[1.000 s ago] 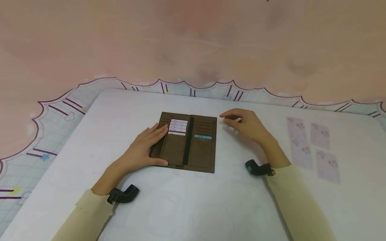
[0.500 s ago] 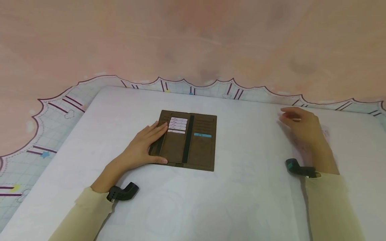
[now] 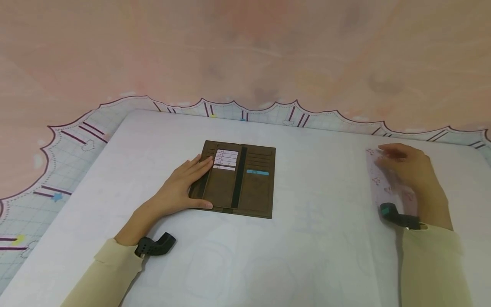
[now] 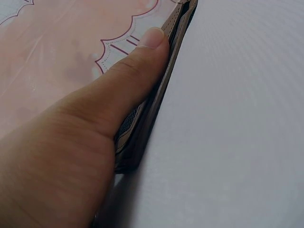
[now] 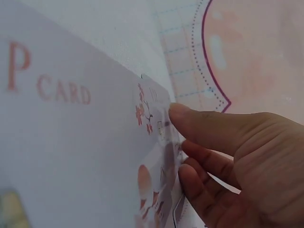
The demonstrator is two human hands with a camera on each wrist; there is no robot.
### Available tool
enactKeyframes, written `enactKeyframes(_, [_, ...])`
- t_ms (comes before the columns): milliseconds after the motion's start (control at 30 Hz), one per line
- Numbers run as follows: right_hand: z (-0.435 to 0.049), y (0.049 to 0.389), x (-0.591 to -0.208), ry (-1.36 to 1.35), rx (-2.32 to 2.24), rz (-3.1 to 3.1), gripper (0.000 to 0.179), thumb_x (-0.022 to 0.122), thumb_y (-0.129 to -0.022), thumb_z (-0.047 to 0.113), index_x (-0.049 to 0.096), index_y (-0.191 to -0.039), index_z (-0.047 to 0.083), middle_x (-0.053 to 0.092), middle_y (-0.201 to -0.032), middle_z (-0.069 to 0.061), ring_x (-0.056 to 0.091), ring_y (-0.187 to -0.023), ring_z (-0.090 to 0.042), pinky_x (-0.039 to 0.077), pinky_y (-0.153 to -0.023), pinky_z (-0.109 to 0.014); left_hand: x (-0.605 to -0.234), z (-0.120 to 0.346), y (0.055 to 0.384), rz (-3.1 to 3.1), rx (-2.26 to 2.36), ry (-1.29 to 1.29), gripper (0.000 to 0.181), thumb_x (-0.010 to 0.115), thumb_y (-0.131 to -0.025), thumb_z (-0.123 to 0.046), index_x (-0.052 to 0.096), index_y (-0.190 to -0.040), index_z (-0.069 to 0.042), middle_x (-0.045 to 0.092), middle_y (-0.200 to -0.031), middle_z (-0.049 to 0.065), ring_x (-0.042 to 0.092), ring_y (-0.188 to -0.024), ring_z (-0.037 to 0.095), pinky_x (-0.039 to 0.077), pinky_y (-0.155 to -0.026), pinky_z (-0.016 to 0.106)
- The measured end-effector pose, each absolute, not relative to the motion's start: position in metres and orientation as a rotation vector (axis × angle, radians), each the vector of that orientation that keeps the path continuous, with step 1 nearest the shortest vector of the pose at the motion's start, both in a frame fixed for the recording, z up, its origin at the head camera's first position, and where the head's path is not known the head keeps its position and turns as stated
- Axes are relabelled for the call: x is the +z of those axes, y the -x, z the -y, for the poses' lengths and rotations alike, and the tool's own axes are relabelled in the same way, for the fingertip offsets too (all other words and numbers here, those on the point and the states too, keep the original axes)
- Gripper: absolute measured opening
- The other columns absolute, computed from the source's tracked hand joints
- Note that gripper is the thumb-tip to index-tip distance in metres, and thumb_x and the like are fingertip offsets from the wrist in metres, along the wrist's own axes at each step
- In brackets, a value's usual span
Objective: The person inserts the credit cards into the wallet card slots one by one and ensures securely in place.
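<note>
A brown long wallet lies unfolded on the white table. Several white cards fill slots in its left half, and a blue card sits in the right half. My left hand rests across the wallet's left side with fingers spread; in the left wrist view the thumb presses along its lower edge. Over at the right, my right hand is above pale pink-patterned cards, partly hiding them. In the right wrist view its loosely bent fingers are beside the cards, one lettered card looming close.
The white tabletop stretches between the wallet and the loose cards. Behind it runs a scalloped, striped border of the patterned cloth, with a pinkish area beyond.
My right hand has moved right from beside the wallet to over the loose cards, covering some of them. The left hand and wallet have stayed in place.
</note>
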State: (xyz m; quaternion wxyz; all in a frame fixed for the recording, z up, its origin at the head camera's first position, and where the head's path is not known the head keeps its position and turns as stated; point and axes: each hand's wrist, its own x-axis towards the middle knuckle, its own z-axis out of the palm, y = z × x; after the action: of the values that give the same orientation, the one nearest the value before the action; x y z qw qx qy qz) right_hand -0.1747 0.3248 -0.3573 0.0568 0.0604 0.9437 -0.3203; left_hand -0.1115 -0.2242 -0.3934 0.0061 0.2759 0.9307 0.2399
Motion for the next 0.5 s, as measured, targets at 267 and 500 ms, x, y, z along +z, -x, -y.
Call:
enactKeyframes(267, [-0.316,0.178,-0.352,-0.099,-0.849,-2.832,0.073,0.063,-0.088,0.050,0.042,-0.144,0.007,0.039,-0.135,-0.031,0.033,-0.123,-0.050,0.027,-0.094,-0.070,-0.393,0.224,0.111,-2.910,0.740,-0.845,0.108,0.079,-0.070,-0.053,0.025,-0.152,-0.010,0.023,-0.157,0.007,0.007,-0.145,0.027,0.006,-0.116,0.048])
enactKeyframes(500, [-0.308,0.179,-0.353,-0.087,-0.873,-2.839,0.069,0.065,-0.089,0.045,0.045,-0.141,0.005,0.039,-0.133,-0.032,0.035,-0.121,-0.051,0.029,-0.094,-0.070,-0.393,0.224,0.111,-2.913,0.744,-0.851,0.108,0.080,-0.070,-0.052,0.025,-0.152,-0.010,0.024,-0.157,0.007,0.008,-0.145,0.028,0.006,-0.116,0.049])
